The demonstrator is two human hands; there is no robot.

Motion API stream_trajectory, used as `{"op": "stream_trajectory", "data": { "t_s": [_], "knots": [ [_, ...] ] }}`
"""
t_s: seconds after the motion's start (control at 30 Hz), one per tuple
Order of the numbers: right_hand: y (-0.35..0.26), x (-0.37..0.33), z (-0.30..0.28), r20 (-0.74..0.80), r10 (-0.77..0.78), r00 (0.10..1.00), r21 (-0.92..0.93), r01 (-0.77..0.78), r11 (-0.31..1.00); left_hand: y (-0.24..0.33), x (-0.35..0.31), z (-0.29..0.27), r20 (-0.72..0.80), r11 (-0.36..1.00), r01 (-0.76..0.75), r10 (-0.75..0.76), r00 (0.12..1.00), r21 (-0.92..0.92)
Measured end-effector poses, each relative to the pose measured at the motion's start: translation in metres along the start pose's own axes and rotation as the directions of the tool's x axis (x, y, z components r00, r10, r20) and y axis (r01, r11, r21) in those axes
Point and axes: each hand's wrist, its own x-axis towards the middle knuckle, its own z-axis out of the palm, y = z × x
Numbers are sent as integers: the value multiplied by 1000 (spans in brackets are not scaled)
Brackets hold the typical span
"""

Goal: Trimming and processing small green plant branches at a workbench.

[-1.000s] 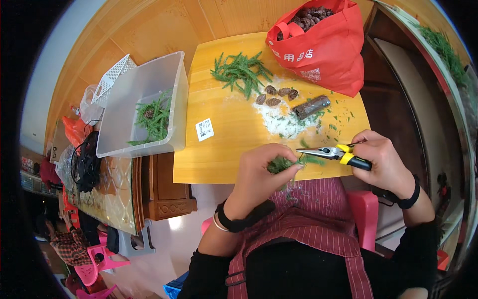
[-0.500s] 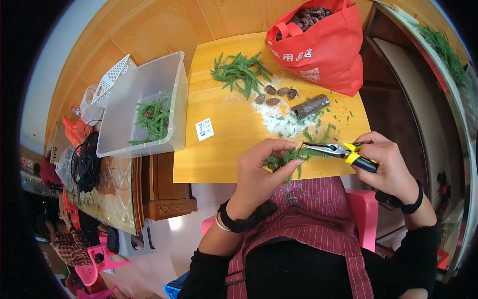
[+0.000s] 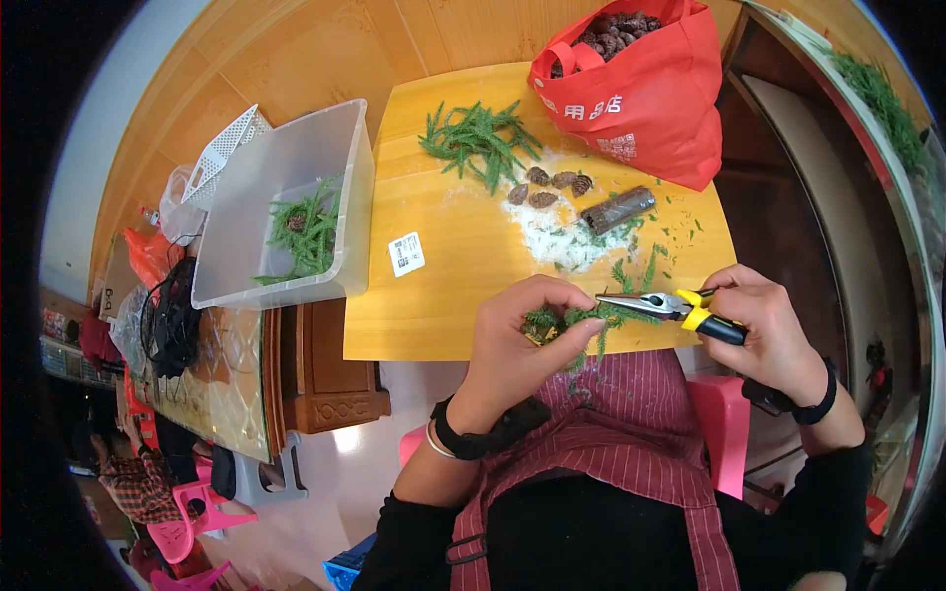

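Green sprig (image 3: 560, 321) is near the six o'clock edge of the table (image 3: 424, 310), pinched in the left hand (image 3: 507, 340). At three o'clock, the right hand (image 3: 767, 317) wraps around pliers (image 3: 674, 307), tips at the sprig. Pine cones (image 3: 543, 200) lie at twelve, then a red bag (image 3: 655, 123) at one.
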Motion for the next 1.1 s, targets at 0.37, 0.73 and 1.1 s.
{"op": "stream_trajectory", "data": {
  "t_s": [0.37, 0.73, 1.1],
  "knots": [
    [0, 2, -7, 83, 52, 995, 83, -59, 995, -1, 6, -1, 5, 988, -109, 109, 994, 111],
    [-2, 19, -38, 634, 176, 753, 306, -453, 838, -2, 6, -3, 48, 954, -271, 267, 963, 130],
    [18, 28, -45, 961, -12, 278, 260, -882, 394, 6, 10, -3, 185, 883, -462, 442, 878, 81]
  ]
}}
